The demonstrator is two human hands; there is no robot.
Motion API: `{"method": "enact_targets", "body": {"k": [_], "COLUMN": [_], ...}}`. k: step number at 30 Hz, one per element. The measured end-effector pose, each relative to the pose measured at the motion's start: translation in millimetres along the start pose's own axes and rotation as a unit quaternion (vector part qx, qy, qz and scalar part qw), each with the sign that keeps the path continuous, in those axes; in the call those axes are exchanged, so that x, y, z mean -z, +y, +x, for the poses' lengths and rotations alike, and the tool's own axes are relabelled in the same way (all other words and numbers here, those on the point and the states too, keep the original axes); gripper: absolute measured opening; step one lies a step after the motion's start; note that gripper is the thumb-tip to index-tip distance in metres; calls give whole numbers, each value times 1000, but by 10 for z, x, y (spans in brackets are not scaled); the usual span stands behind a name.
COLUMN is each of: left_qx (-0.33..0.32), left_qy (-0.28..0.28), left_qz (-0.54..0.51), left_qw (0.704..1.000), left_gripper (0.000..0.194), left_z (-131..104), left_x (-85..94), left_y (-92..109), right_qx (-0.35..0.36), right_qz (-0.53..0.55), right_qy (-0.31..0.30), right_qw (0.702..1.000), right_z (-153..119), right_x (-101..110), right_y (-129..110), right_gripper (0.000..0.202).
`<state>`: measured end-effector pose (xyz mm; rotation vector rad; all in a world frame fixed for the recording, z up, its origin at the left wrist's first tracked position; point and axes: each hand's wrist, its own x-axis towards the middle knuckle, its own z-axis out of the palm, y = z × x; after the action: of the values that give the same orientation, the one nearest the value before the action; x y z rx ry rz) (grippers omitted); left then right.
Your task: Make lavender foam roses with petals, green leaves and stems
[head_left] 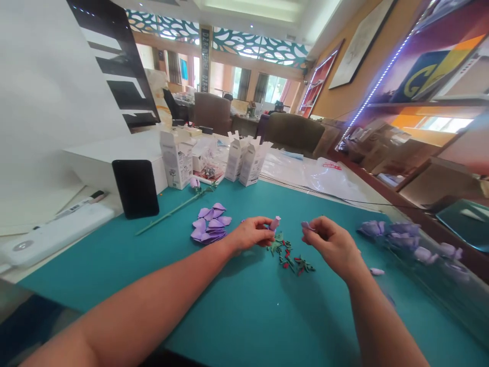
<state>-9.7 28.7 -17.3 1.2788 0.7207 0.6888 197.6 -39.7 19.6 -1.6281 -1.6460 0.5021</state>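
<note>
My left hand [254, 233] pinches a small pale-purple flower bud piece [275, 223] upright between thumb and fingers. A little to the right, my right hand [330, 239] is closed on a purple petal [306, 225] held at its fingertips. The two pieces are apart. Below and between the hands lie small green leaf and stem parts [300, 265] with red bits among them. Left of my left hand sits a pile of loose purple petals [210, 224]. Beyond it a green stem [171, 213] with a light purple bud at its tip rests on the teal mat.
A black phone-like slab [135, 188] stands at the left beside a white device [57, 234]. White boxes [176, 160] stand at the back, with clear plastic bags [317, 178] to their right. Assembled purple flowers [405, 237] lie at the right, near a loose bud [377, 271].
</note>
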Motion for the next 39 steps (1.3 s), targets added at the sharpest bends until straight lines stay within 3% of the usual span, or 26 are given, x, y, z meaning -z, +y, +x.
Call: {"method": "enact_targets", "body": {"k": [5, 10, 22, 31, 39], "left_qx": [-19, -20, -24, -41, -50], "left_qy": [-1, -9, 17, 38, 39], "left_qz": [5, -2, -21, -1, -6], "left_qw": [1000, 1000, 999, 998, 998], "left_gripper": [36, 32, 29, 41, 36], "left_z": [43, 68, 51, 47, 51], "left_x": [47, 60, 34, 29, 23], "left_y": [-59, -87, -60, -59, -67], "right_qx": [44, 80, 124, 167, 176], "right_qz": [16, -21, -56, -66, -77], "right_qy": [32, 68, 9, 31, 84], "right_qw": [998, 994, 991, 983, 978], "right_z": [-10, -121, -78, -110, -157], "right_x": [-281, -413, -453, -491, -548], "right_y": [-79, -52, 25, 11, -18], "right_gripper": [32, 29, 31, 23, 21]}}
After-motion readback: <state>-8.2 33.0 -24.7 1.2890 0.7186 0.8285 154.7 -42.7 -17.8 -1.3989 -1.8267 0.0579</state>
